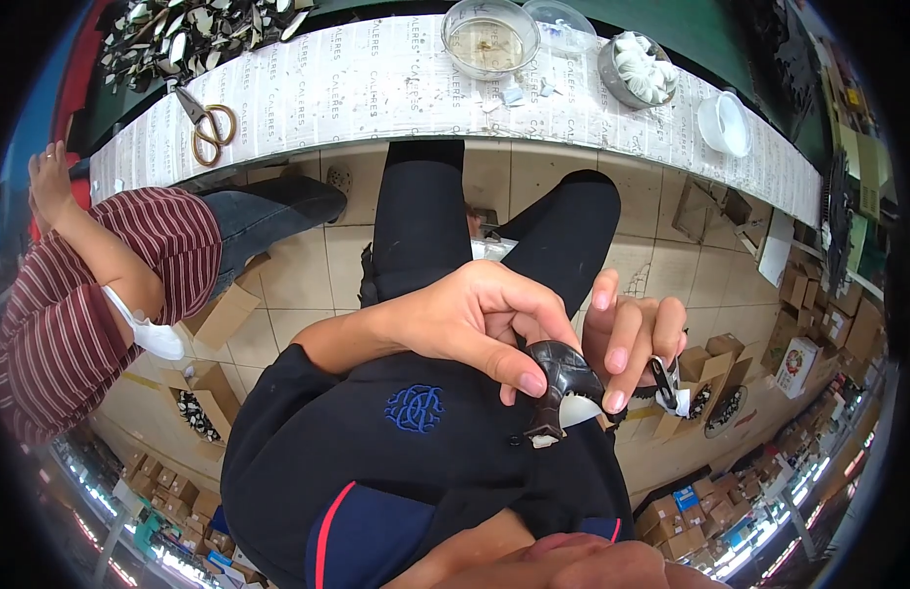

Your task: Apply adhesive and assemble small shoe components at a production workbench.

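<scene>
My left hand [484,319] pinches a glossy dark brown, leather-like curved piece [553,368] between thumb and fingers, in front of my chest. The piece is bent round on itself, with a white inner face whose edge is notched. From the other side, the fingertips of my right hand [632,344] are closed against its edge. Its underside and the fingers behind it are hidden. Beside the right hand's wrist is a small black loop-shaped thing with a white bit [668,388]; I cannot make out its kind.
A paper-covered bench [376,79] crosses beyond my knees. On it are scissors [210,128], a glass bowl of liquid [489,41], a tin of white pleated pieces [637,74] and a plastic cup [723,125]. Dark-and-white scraps [190,39] lie heaped far left. A person in stripes [131,245] sits left.
</scene>
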`<state>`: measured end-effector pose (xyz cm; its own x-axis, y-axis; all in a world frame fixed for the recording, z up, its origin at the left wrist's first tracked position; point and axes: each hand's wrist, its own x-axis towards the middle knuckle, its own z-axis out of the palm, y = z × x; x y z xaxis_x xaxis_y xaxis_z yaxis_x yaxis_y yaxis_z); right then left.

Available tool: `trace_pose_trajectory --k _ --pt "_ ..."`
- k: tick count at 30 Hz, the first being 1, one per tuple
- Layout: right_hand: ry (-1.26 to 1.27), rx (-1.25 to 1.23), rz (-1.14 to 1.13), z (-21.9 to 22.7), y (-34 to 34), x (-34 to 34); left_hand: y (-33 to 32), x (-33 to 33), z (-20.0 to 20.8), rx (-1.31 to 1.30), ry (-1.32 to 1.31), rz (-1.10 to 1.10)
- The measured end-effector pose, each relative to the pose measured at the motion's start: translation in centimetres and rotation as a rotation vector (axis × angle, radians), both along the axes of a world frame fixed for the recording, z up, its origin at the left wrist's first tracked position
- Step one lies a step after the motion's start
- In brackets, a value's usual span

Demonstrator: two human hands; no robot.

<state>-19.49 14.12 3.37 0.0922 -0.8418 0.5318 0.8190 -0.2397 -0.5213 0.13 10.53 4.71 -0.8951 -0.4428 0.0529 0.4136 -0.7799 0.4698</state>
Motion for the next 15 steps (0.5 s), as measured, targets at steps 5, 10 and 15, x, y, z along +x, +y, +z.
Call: trace_pose_trajectory --k 5,10,15 --pt "-0.074 0.009 0.037 -0.1 -0.1 0.1 0.0 -0.2 -0.1 -0.04 -0.005 -0.004" --pt "-0.352 0.389 -0.034 0.3 0.3 -0.1 0.0 0.0 0.0 -0.031 -0.007 -0.025" --pt "-0.202 0.301 -0.115 1.0 0.9 0.0 0.0 0.0 0.4 -0.031 -0.013 -0.026"
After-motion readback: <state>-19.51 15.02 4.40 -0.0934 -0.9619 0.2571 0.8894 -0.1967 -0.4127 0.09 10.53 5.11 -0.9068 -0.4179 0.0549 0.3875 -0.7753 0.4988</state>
